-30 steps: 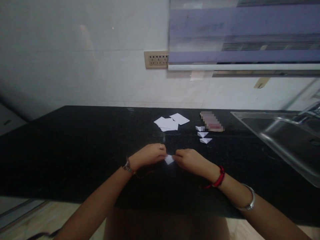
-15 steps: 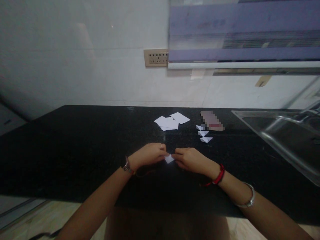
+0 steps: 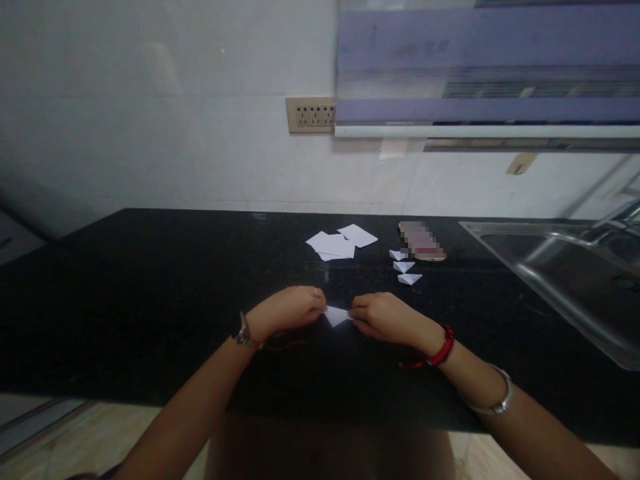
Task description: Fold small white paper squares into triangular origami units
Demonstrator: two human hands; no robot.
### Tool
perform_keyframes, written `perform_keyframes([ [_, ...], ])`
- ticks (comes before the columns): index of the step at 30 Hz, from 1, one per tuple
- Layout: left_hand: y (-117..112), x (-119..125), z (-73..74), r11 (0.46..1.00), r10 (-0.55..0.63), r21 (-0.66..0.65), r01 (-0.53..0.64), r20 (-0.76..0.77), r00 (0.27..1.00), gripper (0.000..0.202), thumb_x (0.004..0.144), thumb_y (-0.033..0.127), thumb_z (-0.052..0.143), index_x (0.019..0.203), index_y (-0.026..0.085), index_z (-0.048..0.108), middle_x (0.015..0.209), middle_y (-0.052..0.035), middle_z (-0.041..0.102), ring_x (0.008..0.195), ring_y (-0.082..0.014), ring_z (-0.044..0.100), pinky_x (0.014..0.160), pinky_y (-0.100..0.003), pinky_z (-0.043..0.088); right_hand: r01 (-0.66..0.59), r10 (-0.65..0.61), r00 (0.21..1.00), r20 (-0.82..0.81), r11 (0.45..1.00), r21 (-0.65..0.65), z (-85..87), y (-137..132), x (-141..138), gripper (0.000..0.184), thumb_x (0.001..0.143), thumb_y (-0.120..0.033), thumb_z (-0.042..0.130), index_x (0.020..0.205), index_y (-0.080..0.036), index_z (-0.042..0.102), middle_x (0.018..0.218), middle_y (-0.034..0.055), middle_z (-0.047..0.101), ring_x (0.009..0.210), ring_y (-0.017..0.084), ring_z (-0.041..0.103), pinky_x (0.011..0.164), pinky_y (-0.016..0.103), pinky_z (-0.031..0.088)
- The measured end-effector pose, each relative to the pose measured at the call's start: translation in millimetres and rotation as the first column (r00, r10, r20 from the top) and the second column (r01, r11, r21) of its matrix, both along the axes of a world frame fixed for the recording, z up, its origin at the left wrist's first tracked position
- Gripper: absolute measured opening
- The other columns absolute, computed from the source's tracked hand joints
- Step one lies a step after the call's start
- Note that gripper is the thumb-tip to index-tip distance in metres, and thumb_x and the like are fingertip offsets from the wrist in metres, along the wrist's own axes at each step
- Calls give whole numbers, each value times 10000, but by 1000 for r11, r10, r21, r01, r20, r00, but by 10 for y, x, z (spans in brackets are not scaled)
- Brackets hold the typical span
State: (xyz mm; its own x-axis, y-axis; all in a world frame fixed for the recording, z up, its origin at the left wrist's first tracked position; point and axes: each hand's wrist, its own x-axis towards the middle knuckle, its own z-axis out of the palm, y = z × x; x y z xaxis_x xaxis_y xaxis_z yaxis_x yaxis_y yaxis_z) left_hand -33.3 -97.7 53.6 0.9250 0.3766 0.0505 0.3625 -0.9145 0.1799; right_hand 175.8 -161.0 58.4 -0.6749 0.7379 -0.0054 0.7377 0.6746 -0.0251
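Note:
Between my hands, at the middle of the dark countertop [image 3: 165,293], is a small white piece of folded paper [image 3: 337,316], triangular with a point toward me. My left hand [image 3: 295,305] pinches its left corner, fingers curled. The right corner is gripped by my right hand [image 3: 383,315], its fingers closed too. Beyond them lie several loose white paper squares [image 3: 336,245], overlapping each other. To their right, three small folded paper triangles [image 3: 410,279] sit in a row, one behind another.
A phone-like flat object [image 3: 424,241], partly pixelated, lies behind the folded triangles. At the right a steel sink [image 3: 525,270] is set into the counter. A socket panel [image 3: 311,115] and a purple striped blind [image 3: 430,40] are on the tiled wall [image 3: 150,147].
My left hand has shifted slightly left along the paper, from near its middle to the left corner. More of the folded paper shows between my hands. The right hand stays nearly in place.

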Motion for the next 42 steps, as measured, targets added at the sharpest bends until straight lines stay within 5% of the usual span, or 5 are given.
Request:
perform_keyframes([
  [15,155,-114,6,996,90,27,-90,11,996,229,820,226,393,722,142,582,786,-35,572,722,-123,520,656,-216,396,17,-17,1000,13,1000,-19,28,-8,74,273,817,-247,405,736,-121,633,741,68,572,691,136,534,658,241,368],
  [21,115,-21,-59,995,100,-30,-98,72,992,228,812,296,443,997,184,515,974,-44,526,877,-145,492,737,-235,394,30,-30,1000,-7,1000,-3,-35,35,63,239,817,-200,397,751,-125,614,761,60,570,688,127,530,640,229,365],
  [25,108,27,-109,989,117,-100,-108,91,989,167,813,288,446,849,155,541,882,-40,531,823,-137,491,725,-240,392,68,-69,997,-38,997,-20,-43,51,58,186,798,-170,426,749,-132,600,766,49,570,690,118,526,620,214,360],
  [36,185,95,-336,956,256,-201,-213,221,941,149,758,227,522,887,156,540,895,-47,522,863,-153,472,780,-269,376,236,-263,898,-354,964,-118,-262,135,20,174,725,-268,577,855,-152,583,786,42,539,709,132,506,622,224,385],
  [42,121,116,-233,923,310,-315,-221,266,913,98,704,123,510,800,142,497,798,-20,522,744,-128,483,678,-233,396,260,-305,846,-437,952,-161,-287,110,-42,134,702,-196,589,828,-151,600,759,35,537,673,125,502,602,223,392],
])
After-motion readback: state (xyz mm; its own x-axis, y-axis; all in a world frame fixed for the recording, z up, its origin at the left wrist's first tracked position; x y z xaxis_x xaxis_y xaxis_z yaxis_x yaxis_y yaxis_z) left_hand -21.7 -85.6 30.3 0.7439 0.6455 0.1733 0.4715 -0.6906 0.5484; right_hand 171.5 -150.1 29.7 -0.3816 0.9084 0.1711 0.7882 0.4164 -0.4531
